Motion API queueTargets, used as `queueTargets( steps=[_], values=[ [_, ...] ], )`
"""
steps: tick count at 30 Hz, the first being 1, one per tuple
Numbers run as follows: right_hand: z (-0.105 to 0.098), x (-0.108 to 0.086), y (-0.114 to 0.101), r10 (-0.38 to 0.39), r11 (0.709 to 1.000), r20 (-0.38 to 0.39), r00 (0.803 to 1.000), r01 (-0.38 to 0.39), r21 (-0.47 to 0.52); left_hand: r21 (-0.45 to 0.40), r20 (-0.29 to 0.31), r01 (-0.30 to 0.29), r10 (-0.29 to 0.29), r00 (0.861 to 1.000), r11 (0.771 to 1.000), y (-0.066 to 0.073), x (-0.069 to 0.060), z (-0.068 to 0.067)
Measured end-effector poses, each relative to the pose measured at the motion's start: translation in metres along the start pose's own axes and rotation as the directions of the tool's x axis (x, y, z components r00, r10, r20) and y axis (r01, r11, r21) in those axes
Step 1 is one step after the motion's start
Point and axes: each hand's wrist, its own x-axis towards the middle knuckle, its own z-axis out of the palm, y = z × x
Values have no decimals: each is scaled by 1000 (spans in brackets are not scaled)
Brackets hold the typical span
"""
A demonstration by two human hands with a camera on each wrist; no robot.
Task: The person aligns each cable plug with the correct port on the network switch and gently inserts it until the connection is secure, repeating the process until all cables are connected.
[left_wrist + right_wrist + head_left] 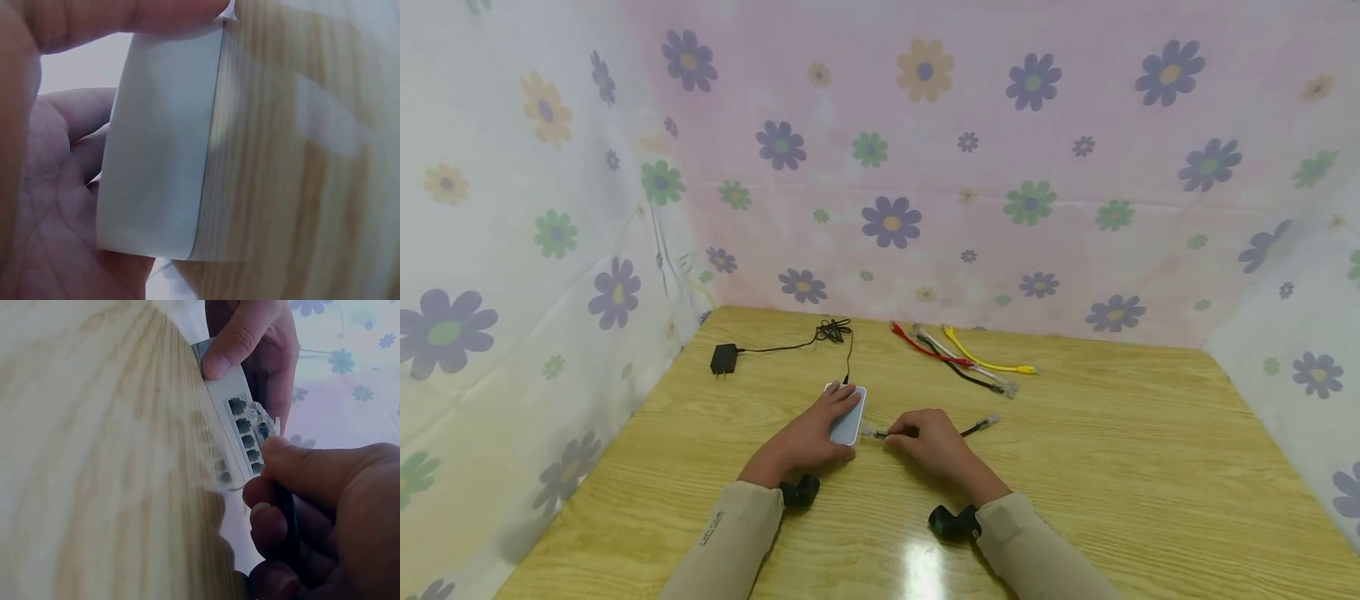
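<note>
A small white network switch [847, 423] lies on the table, gripped by my left hand [805, 431] with the thumb at its near end and fingers over its top. In the right wrist view, the switch's side [220, 394] shows a row of several ports [248, 441]. My right hand [934, 443] pinches a short black Ethernet cable [286, 519] just behind its clear plug [261, 419]. That plug is close to the ports; whether it touches them I cannot tell. The cable's other plug [992, 419] sticks out to the right of the hand.
A thin black cord [790, 346] runs from the switch's far end, through a bundled coil, to a black power adapter [724, 358] at the back left. Red [925, 347], white, black and yellow [988, 362] Ethernet cables lie toward the back. Flowered cloth [887, 167] surrounds the table.
</note>
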Motion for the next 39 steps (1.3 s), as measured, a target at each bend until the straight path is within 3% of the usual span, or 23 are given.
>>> queueTargets(
  steps=[28,39],
  values=[
    [10,5,-8,-61,993,-16,998,59,-99,18,3,0,0,1000,1000,2,0,-1],
    [10,6,-9,-36,995,-11,999,34,-95,9,-6,-3,3,1000,1000,0,2,1]
  ],
)
